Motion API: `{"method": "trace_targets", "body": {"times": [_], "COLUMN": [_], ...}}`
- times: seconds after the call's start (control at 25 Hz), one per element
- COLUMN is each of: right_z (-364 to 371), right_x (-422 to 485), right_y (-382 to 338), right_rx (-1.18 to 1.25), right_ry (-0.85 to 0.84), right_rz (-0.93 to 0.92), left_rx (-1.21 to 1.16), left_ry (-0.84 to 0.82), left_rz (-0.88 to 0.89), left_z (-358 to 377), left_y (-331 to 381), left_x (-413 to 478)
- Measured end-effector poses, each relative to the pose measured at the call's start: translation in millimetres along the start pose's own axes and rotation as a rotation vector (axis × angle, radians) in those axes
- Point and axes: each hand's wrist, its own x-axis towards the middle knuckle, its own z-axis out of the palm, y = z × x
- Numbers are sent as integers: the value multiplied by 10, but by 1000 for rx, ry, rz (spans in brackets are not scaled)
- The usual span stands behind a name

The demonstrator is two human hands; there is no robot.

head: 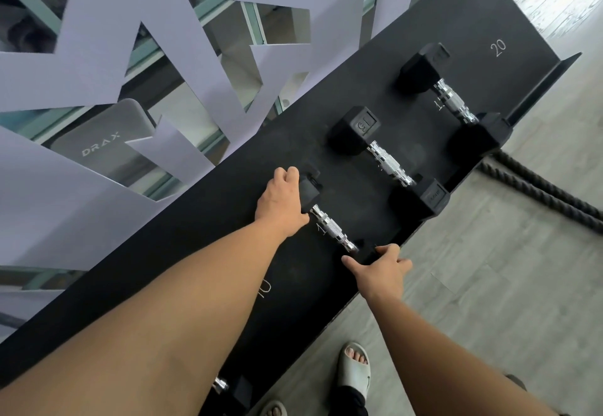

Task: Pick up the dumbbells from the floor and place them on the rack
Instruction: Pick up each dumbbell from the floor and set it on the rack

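A black rack shelf [202, 252] runs diagonally across the head view, with chalk numbers 10 and 20 on it. Three black hex dumbbells with chrome handles lie on it. The nearest dumbbell [331, 229] has my left hand [280, 201] cupped over its far head. My right hand [381, 267] grips its near head at the shelf's front edge. A dumbbell marked 15 [388, 162] lies beside it, and a third dumbbell [453, 100] lies further right.
Another dumbbell handle [220, 385] shows on a lower tier under my left arm. A thick battle rope [548, 192] lies on the grey floor to the right. My sandalled foot [354, 371] stands by the rack. A cut-out wall panel [114, 66] rises behind.
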Motion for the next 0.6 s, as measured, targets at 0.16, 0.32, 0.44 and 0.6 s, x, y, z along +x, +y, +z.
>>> {"method": "trace_targets", "body": {"times": [0.16, 0.32, 0.44, 0.6], "right_z": [44, 94, 59, 37], "right_x": [-41, -79, -54, -42], "right_y": [10, 38, 24, 33], "right_rx": [19, 35, 13, 0], "right_ry": [-1, -7, -36, -55], "right_rz": [17, 23, 18, -15], "left_rx": [14, 31, 46, 52], "left_ry": [2, 11, 5, 7], "left_rz": [12, 11, 20, -4], "left_z": [45, 77, 52, 68], "left_y": [-40, -78, -71, -52], "left_x": [21, 4, 8, 5]}}
